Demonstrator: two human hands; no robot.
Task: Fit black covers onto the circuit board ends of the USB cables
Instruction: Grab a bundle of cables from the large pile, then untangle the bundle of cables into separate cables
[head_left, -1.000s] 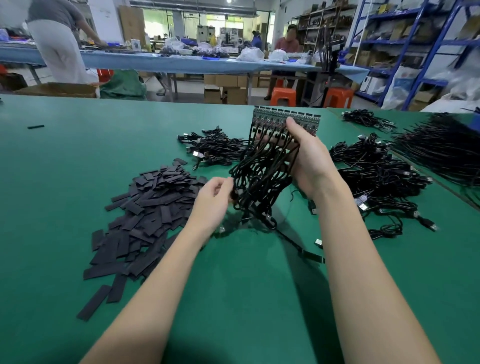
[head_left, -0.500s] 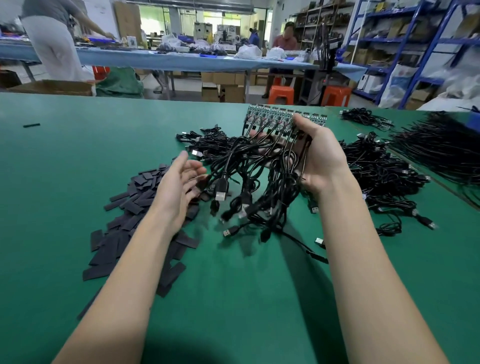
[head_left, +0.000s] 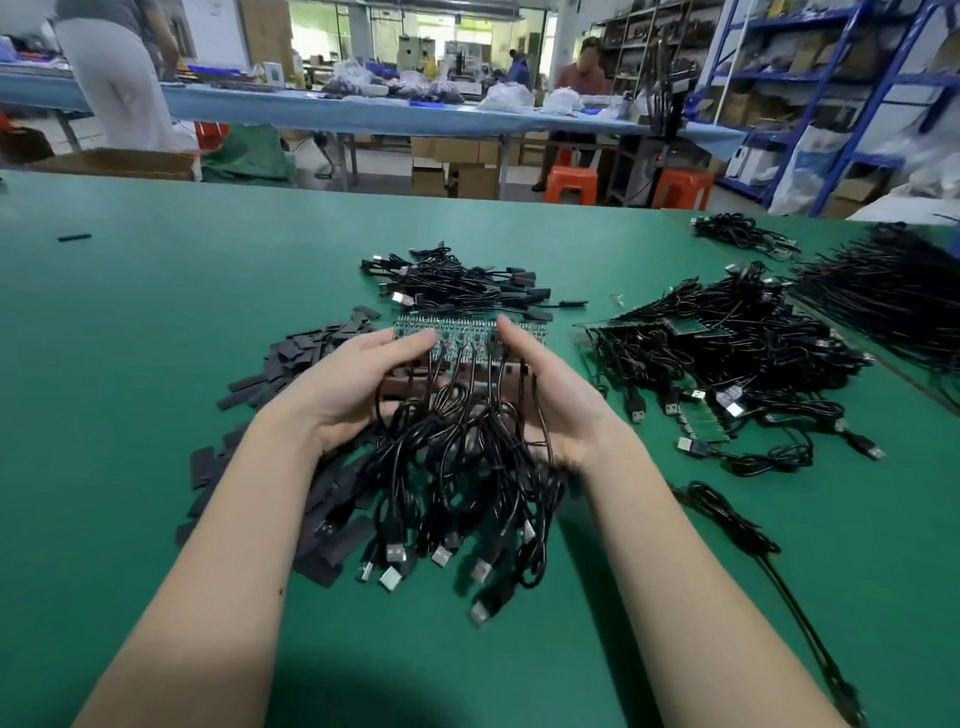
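A green panel of circuit boards (head_left: 467, 336) with several black USB cables (head_left: 457, 483) soldered to it is held low over the green table (head_left: 130, 338). My left hand (head_left: 353, 389) grips its left side, thumb on top and fingers underneath. My right hand (head_left: 550, 400) grips the right side the same way. The cables trail toward me, and their silver plugs (head_left: 441, 556) lie on the table. Flat black covers (head_left: 296, 358) lie in a loose pile to the left, some of them hidden under my left forearm and the cables.
A heap of cables with black ends (head_left: 457, 280) lies just behind the panel. More cable and board bundles (head_left: 727, 364) fill the right side, with another mass (head_left: 883, 291) at the far right. One loose cable (head_left: 737, 519) runs beside my right forearm. People work at a blue table behind.
The panel has come down from upright in my right hand to nearly flat. My left hand left the cables and took the panel's left side. The cables now trail toward me.
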